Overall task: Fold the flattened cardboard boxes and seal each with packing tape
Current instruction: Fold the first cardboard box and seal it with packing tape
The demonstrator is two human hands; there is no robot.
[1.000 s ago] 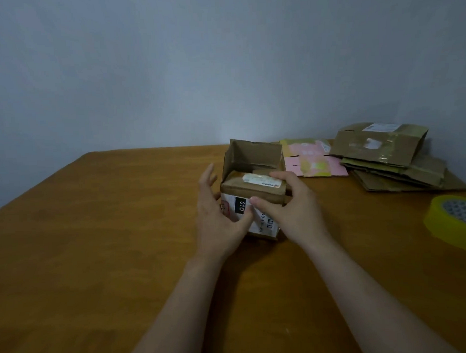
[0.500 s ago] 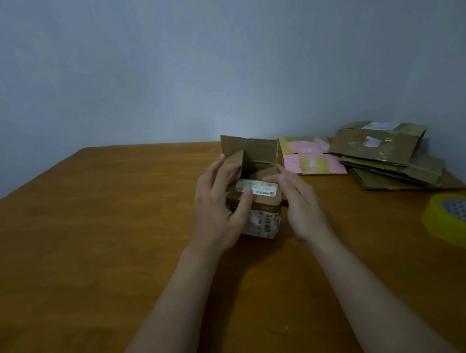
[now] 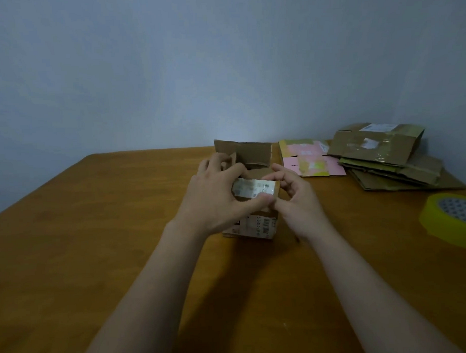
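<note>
A small brown cardboard box with a barcode label stands on the wooden table in front of me. Its far flap stands upright and its near flap, with a white label, is bent over the opening. My left hand grips the box's left side, thumb on the near flap and fingers curled over the left flap. My right hand pinches the near flap's right end with thumb and curled fingers. A roll of yellow packing tape lies at the right edge.
Flattened brown boxes are stacked at the back right by the wall. A flattened pink and yellow box lies beside them, just behind my right hand. A grey wall runs behind the table.
Both hands have risen from the box's front face to its top flaps. The near labelled flap has been folded further over the opening, and the left flap pushed inward.
</note>
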